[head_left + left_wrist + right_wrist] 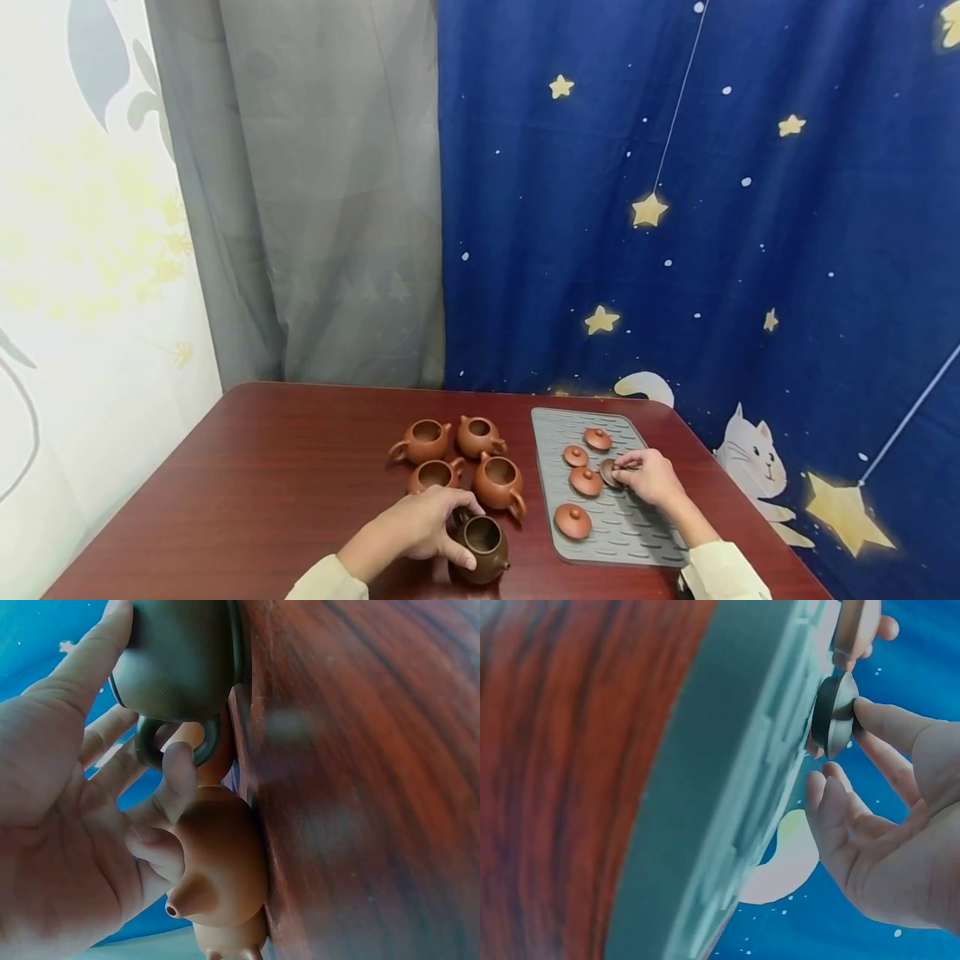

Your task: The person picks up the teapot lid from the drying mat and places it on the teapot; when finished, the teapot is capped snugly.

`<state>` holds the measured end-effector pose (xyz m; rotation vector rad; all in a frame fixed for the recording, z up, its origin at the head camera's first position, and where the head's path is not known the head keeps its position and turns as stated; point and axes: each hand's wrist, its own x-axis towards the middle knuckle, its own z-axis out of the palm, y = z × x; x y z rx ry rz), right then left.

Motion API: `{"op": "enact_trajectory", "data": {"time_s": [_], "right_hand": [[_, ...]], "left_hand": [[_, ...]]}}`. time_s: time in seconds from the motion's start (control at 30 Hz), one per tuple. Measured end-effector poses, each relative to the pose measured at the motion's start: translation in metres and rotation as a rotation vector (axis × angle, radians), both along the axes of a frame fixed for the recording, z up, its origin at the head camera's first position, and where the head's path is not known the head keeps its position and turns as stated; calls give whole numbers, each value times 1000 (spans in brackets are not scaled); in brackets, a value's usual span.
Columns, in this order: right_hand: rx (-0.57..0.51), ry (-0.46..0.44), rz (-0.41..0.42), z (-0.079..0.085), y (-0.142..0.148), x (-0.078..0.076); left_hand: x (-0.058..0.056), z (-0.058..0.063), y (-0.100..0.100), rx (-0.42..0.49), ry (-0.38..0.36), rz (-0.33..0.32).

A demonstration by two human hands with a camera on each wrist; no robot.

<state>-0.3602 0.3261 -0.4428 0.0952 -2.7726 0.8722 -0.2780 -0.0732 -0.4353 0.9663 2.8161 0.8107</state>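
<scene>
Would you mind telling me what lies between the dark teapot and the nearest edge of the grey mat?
Only bare red-brown tabletop lies between the dark teapot and the grey mat; the head view shows it.

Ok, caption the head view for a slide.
Left hand grips a dark brown teapot; right hand pinches a dark lid beside four terracotta lids.

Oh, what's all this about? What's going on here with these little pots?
Someone is handling a dark teapot and a dark lid. Their left hand grips the dark teapot, which is open at the top, while their right hand pinches the dark lid over at the grey mat. Several reddish teapots, also without lids, stand on the table, and four reddish lids lie on the mat.
</scene>
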Motion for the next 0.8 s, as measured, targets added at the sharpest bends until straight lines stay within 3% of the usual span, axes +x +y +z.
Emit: {"op": "enact_trajectory", "data": {"time_s": [0.23,0.8], "right_hand": [[-35,29,11,7,-3,8],[-98,99,-83,21,-38,36]], "left_hand": [[0,-1,0,16,17,-4],[-1,-3,-1,51,39,-38]]}}
